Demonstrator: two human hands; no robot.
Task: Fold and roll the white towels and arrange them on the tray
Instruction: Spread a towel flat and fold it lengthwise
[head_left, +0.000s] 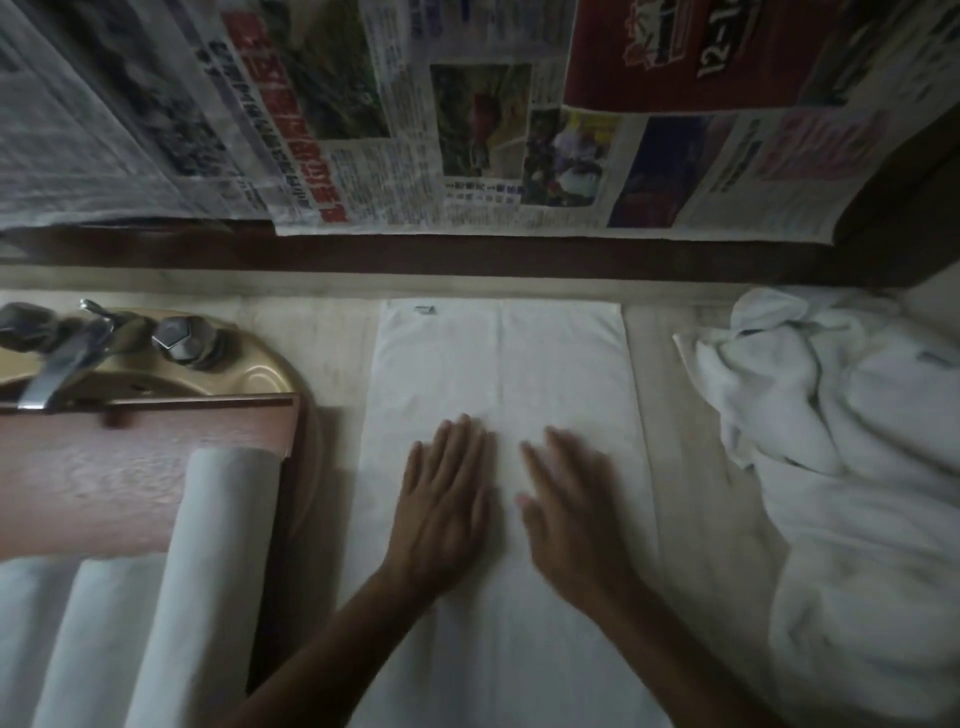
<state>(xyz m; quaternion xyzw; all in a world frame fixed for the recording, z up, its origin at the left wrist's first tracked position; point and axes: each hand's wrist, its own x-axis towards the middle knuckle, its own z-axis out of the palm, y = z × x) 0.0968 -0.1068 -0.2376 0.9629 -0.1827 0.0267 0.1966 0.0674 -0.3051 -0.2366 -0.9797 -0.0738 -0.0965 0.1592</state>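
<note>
A white towel, folded lengthwise into a long strip, lies flat on the counter in front of me. My left hand presses flat on its near middle with straight fingers. Beside it, my right hand also lies flat on the towel, fingers straight and slightly blurred. On the left, a wooden tray holds three rolled white towels side by side. A heap of loose white towels sits at the right.
A gold sink basin with a metal faucet lies behind the tray at the far left. Newspaper sheets cover the wall above a dark wooden ledge. Pale counter shows between the flat towel and the heap.
</note>
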